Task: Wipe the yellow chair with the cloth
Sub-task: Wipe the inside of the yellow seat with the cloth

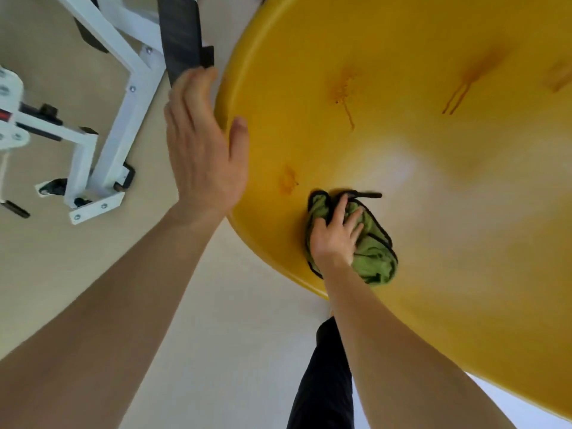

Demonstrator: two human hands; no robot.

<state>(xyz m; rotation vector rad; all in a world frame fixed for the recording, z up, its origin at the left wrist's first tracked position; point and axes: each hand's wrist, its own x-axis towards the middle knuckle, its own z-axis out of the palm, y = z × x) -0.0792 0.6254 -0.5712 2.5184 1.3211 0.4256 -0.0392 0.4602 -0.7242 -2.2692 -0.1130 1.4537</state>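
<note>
The yellow chair [418, 125] fills the right and upper part of the head view, a wide glossy shell with several orange-brown smears on it. A crumpled green cloth [376, 252] with black edging lies on the shell near its lower left rim. My right hand [335, 233] presses flat on the cloth, fingers spread over it. My left hand [204, 150] holds the chair's left rim, thumb on the inside of the shell and fingers wrapped around the outside.
A white metal frame [114, 119] with bolts and black feet stands on the beige floor [62, 274] at the left. A black padded bar [182, 35] leans just behind my left hand. My dark trouser leg [325, 376] shows below the chair.
</note>
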